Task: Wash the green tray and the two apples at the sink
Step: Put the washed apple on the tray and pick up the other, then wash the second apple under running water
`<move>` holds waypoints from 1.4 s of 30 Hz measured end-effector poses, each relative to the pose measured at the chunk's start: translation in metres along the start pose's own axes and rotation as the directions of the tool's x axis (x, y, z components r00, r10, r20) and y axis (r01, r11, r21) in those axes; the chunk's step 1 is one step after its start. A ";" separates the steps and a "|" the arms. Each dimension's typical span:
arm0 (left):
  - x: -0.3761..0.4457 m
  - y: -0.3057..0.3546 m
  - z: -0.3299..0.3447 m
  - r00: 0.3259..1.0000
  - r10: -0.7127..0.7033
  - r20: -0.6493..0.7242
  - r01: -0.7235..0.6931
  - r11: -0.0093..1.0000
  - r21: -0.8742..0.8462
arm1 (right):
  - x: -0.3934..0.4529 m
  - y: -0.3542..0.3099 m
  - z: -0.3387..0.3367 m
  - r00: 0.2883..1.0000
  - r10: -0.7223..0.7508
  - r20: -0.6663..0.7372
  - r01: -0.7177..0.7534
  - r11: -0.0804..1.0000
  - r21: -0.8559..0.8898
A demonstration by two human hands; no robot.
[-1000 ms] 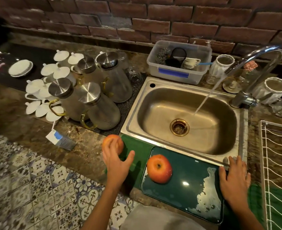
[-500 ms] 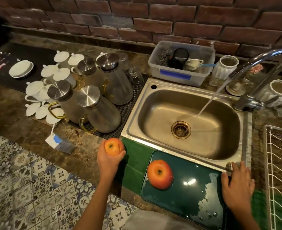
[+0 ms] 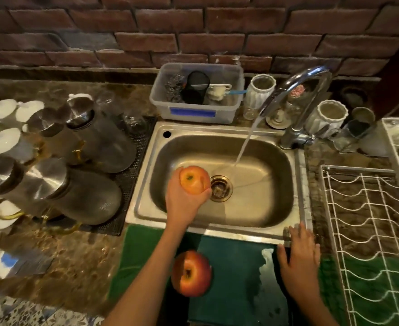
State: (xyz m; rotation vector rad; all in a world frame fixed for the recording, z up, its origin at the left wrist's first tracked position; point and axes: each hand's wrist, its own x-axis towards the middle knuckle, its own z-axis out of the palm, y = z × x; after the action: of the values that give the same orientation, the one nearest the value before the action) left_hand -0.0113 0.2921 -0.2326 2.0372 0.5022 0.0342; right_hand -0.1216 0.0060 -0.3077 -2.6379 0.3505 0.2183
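My left hand (image 3: 182,203) holds a red-orange apple (image 3: 193,180) over the left half of the steel sink (image 3: 146,175), just left of the drain. Water runs from the chrome tap (image 3: 295,90) into the basin to the right of the apple, not touching it. The second apple (image 3: 191,274) lies on the left part of the dark green tray (image 3: 236,278), which sits on the counter in front of the sink with water pooled on its right side. My right hand (image 3: 299,262) rests flat, fingers spread, on the tray's right edge at the sink's front corner.
Several glass jugs (image 3: 81,194) with steel lids and white cups stand on a mat left of the sink. A clear plastic tub (image 3: 193,111) of scrubbers sits behind it, with white jars beside the tap. A white wire rack (image 3: 370,231) fills the right counter over a green cloth.
My left hand has carried the apple from the counter left of the tray up and over the sink basin. My right hand stays on the tray's right edge.
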 end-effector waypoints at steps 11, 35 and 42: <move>0.049 0.046 0.097 0.985 0.055 0.164 -0.056 0.998 0.003 | 0.021 -0.049 -0.024 0.995 0.073 -0.073 -0.052 0.966 0.252; 0.065 0.060 0.112 0.944 -0.193 0.268 0.298 0.848 -0.438 | 0.182 -0.196 -0.034 0.878 0.278 0.390 -0.462 0.278 0.842; 0.068 0.076 0.116 0.910 -0.388 0.149 0.394 0.691 -0.606 | 0.171 -0.193 -0.024 0.968 0.036 0.249 -0.243 0.393 0.887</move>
State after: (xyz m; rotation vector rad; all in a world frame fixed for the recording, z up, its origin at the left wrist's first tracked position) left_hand 0.1036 0.1882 -0.2391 1.2396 0.7953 -0.0620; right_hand 0.0983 0.1250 -0.2400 -1.4383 0.4586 0.2368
